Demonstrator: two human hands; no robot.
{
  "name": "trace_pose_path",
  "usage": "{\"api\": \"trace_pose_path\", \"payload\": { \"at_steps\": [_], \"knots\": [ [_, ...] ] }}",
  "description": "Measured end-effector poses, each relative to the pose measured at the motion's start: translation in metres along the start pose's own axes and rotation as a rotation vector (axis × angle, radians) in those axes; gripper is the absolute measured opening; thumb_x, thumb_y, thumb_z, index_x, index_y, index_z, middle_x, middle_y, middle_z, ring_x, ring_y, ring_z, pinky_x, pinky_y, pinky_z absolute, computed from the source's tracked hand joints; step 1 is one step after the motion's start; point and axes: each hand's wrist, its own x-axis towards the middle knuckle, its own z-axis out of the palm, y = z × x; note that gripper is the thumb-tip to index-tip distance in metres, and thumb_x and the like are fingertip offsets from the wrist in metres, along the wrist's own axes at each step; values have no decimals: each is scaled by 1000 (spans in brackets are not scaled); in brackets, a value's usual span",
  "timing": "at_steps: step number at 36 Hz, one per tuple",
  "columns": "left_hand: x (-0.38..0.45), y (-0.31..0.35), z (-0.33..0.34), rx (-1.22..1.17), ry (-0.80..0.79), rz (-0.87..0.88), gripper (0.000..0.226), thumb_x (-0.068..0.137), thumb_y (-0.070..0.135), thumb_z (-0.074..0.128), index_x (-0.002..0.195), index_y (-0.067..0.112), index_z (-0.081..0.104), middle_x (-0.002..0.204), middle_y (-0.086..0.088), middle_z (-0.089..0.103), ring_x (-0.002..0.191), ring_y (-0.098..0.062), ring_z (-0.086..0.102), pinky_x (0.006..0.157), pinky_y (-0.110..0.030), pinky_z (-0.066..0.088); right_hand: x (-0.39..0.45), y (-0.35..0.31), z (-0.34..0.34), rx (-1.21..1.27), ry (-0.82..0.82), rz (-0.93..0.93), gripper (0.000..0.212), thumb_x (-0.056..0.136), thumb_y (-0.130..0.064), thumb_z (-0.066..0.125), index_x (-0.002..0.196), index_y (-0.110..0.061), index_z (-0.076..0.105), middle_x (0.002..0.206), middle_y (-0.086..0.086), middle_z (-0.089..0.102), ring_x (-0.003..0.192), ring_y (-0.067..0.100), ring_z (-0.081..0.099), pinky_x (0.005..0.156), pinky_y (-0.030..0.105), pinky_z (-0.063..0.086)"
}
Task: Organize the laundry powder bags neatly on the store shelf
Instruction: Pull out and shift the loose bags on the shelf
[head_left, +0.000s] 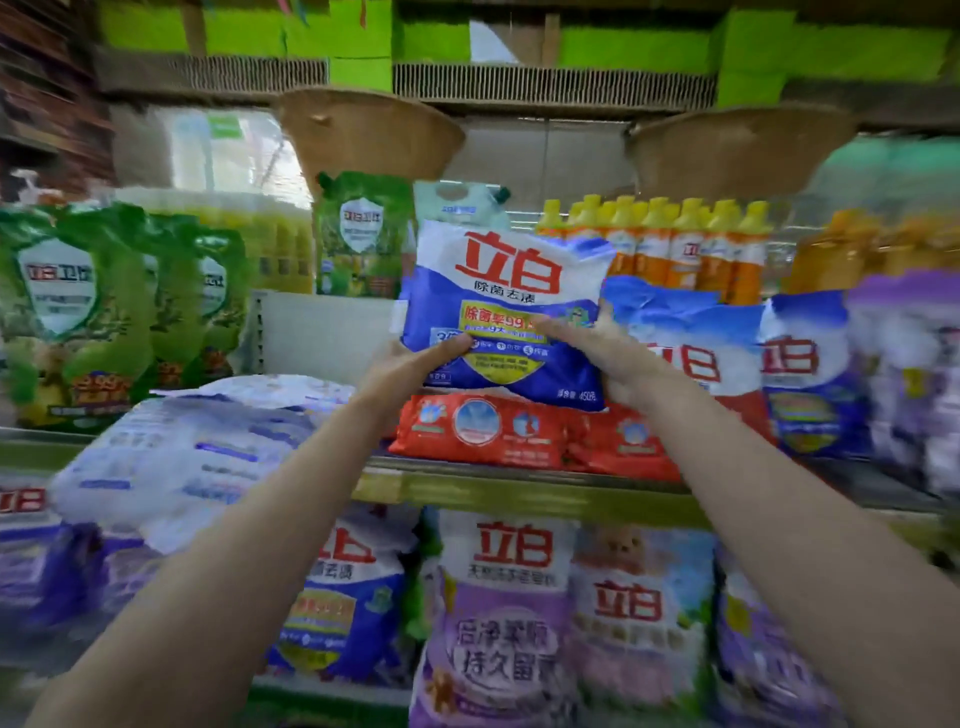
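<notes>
We hold a blue-and-white laundry powder bag (501, 312) upright in front of the middle shelf (519, 488), both hands at its lower half. Our left hand (410, 371) grips the bottom left corner with the thumb across the printed face, and our right hand (605, 358) grips the lower right edge, thumb on the front and fingers behind. The bag hangs just above a red bag (498, 431) lying flat on the shelf, and just left of a row of standing blue bags (691, 353).

We judge the bag to be a soft plastic pillow pack: the film wrinkles near the top and the body bulges, so the powder will shift and the pack will sag if held by one corner. It looks moderately heavy for its size and the film is likely slick. A two-sided hold low on the bag, as now, supports the weight; pinching only the top seam would risk a slip or a tear.

To the left, a large pale bag (197, 452) lies tilted over the shelf edge, and green pouches (72, 312) stand beyond it. Orange bottles (675, 249) line the back.
</notes>
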Motion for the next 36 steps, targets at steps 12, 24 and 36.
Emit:
{"api": "trace_pose_path", "payload": {
  "at_steps": [12,24,36],
  "knots": [
    [-24,10,138,268,-82,-36,28,77,44,72,89,19,68,82,-1,74,71,-14,69,65,-27,54,-71,-6,-139,-136,173,-100,84,71,-17,81,139,-9,33,120,12,63,100,28,67,85,48,56],
    [-27,47,243,-10,-264,-67,14,86,30,64,95,21,59,74,4,75,61,-11,70,52,-22,55,-85,-70,-235,-222,330,-168,70,85,-61,52,141,-23,38,133,0,55,116,22,56,100,43,47],
    [0,22,325,-73,-288,20,39,84,15,69,118,18,51,103,-3,68,77,-13,70,61,-27,58,-98,-69,-308,-459,541,-160,20,95,-31,53,90,-12,53,103,13,64,91,25,59,85,41,51]
  ]
}}
